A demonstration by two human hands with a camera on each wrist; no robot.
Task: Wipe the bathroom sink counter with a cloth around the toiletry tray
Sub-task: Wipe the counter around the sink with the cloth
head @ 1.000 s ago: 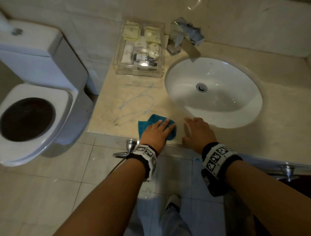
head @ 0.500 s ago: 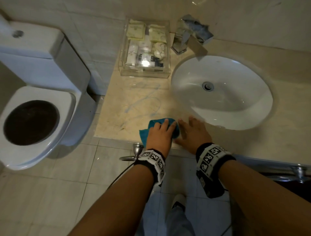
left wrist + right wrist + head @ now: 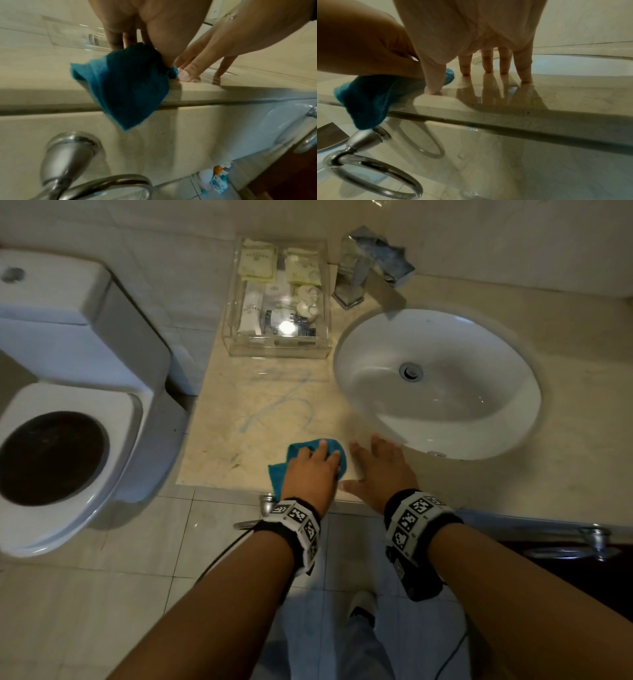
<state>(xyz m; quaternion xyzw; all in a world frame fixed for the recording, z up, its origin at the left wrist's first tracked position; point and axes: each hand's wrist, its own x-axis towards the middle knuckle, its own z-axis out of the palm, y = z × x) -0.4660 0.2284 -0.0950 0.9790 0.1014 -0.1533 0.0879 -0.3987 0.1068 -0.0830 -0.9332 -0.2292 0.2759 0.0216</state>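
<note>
1. Your left hand [image 3: 310, 472] lies with straight fingers flat on the blue cloth [image 3: 287, 470] at the front edge of the desk [image 3: 239, 440], just left of the sink [image 3: 438, 385]. It presses the cloth and does not grip it.
2. Your right hand [image 3: 380, 470] is spread open beside it, fingers [image 3: 488, 62] straight, tips touching the bare desk and holding nothing.
3. The cloth looks soft and limp: in the left wrist view one corner hangs over the desk edge. Judged from that, it will bunch and slide under a light palm, so press on its middle and gather the loose corner under your hand.
4. The tray [image 3: 279, 350] stands at the back by the wall, well apart from the cloth. It seems to be clear, rigid plastic and light, so a nudge may shift it; wipe up to its wall without pushing it.
5. A faint blue smear [image 3: 274, 409] lies between cloth and tray.
6. What is in the tray is hard to make out behind glare. The desk under it is hidden, and the right end is cut off.
</note>
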